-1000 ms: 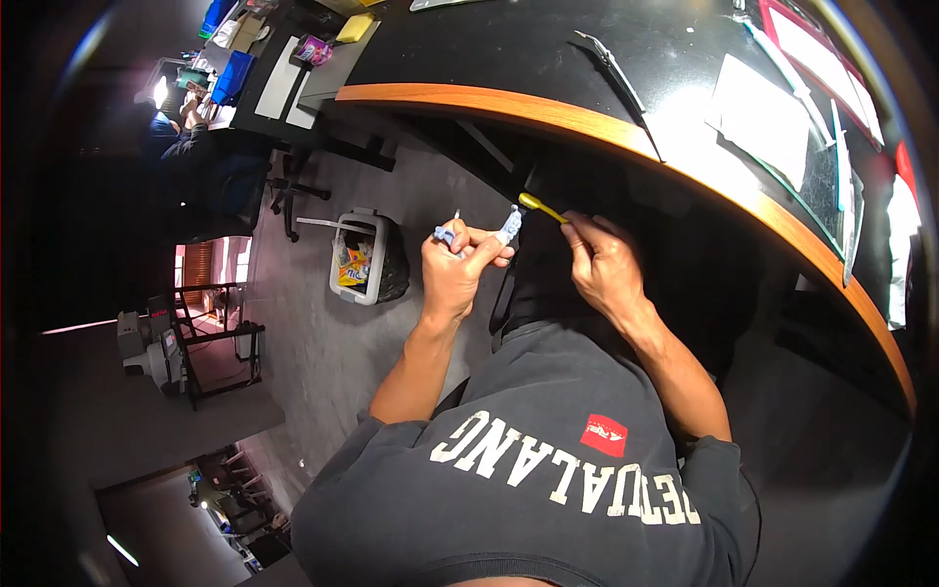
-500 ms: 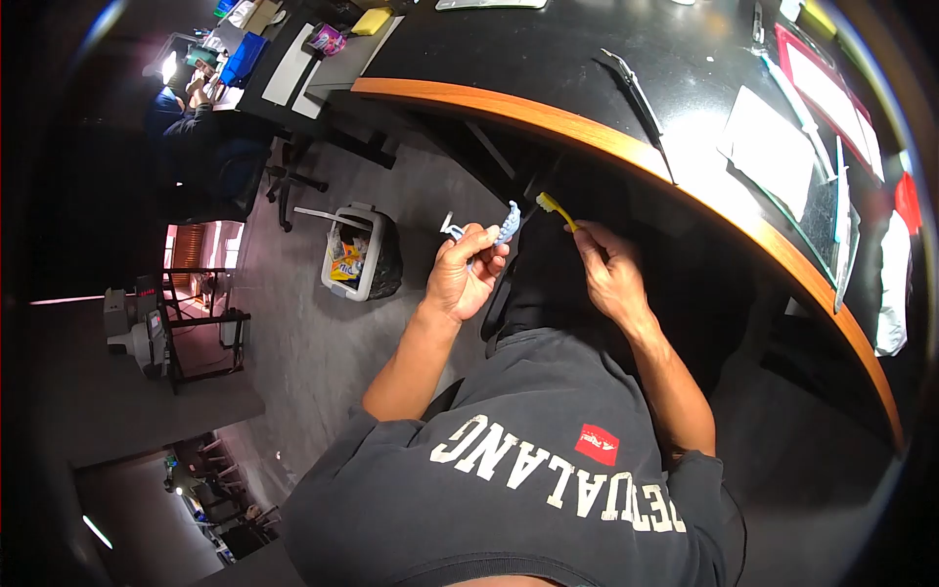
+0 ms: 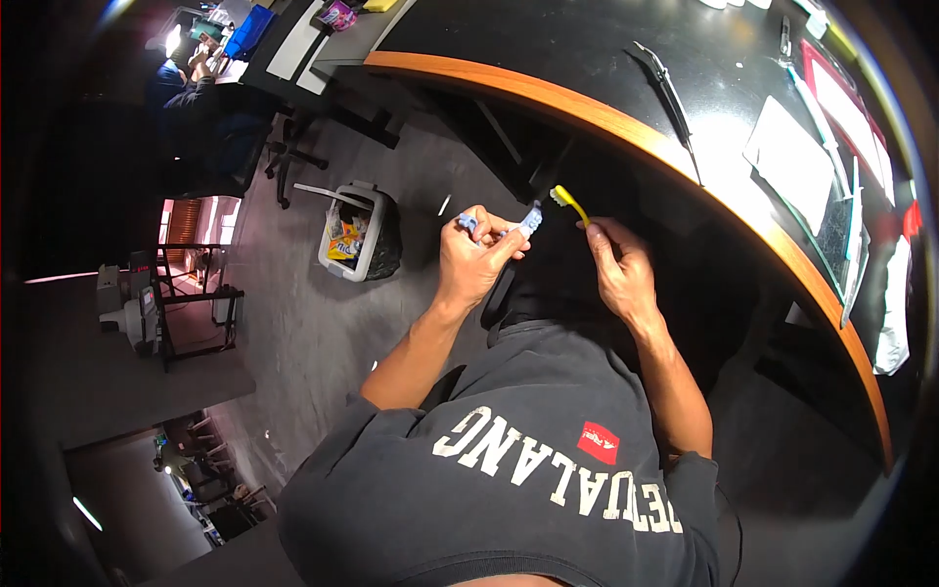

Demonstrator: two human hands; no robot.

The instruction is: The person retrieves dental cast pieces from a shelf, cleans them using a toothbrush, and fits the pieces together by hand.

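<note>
My left hand (image 3: 474, 256) is closed on a small light-blue piece (image 3: 531, 219) with a bumpy surface, which looks like a dental model. One end of it sticks out beyond the fingertips, and another blue part shows between the fingers. In my right hand (image 3: 624, 274), a yellow toothbrush (image 3: 577, 207) is pinched by its handle. Its white bristles face the blue piece, a short gap apart. Both hands are in the air in front of my dark shirt, below the table's wooden edge.
The black table (image 3: 548, 44) with an orange-brown edge curves across the top and right. On it lie a dark slim tool (image 3: 669, 93), a white sheet (image 3: 790, 152) and a red-framed item (image 3: 841, 98). A waste bin (image 3: 368, 235) stands on the floor. Another person (image 3: 191, 93) sits upper left.
My left hand has turned, changing the angle of the blue piece, and has moved slightly right. My right hand and the toothbrush have shifted a little to the right. The view has also shifted.
</note>
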